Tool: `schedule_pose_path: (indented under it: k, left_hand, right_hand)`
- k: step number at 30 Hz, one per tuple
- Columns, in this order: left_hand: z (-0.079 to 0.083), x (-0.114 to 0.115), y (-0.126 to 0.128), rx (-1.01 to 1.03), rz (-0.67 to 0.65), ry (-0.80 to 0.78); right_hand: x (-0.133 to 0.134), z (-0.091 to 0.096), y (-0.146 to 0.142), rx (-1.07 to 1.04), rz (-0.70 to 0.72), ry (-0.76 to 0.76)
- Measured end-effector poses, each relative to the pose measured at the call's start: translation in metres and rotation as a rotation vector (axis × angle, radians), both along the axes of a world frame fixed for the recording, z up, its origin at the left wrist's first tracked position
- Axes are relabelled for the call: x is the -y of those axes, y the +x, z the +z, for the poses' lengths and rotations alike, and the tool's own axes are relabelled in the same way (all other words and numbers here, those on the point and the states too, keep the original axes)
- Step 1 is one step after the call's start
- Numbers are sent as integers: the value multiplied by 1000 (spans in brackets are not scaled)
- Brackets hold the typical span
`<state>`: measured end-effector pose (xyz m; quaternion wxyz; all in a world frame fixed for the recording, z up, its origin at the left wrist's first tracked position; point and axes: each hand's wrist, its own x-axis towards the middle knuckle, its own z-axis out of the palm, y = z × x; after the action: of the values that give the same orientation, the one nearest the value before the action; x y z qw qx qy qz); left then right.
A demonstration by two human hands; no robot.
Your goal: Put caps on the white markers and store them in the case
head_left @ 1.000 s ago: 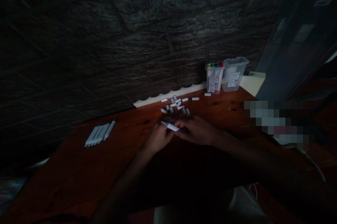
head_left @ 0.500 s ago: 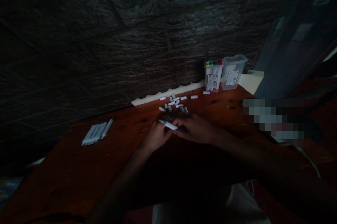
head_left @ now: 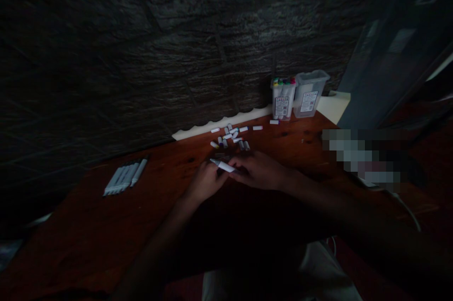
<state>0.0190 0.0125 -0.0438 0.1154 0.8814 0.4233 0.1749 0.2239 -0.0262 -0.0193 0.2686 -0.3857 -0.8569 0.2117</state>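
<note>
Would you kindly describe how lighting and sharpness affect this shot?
Head view: dim throughout; the table turns near-black at its near side; the marker and caps show pale against it; the label print is unreadable; blocky pixels mask a patch at right.

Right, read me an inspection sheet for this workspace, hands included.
Surface: brown wooden table, dimly lit.
Job's things: white marker, loose caps beyond it, marker row at left.
Clutter: marker-filled container and second container by the wall; pixelated patch at right.
Hands: right hand grips the white marker; left hand against it, its grip unclear.
Cables: white cable at right.
Surroundings: block wall, wavy white strip along its foot.
</note>
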Motion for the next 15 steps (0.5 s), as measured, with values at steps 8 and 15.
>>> schedule_pose_path:
  k: [8, 15]
  left_hand:
    - [4, 2, 2, -30, 10, -21]
    - [1, 0, 1, -17, -2, 3]
  right_hand:
    - [1, -2, 2, 143, 41, 51]
    - [-1, -2, 3, 179, -12, 24]
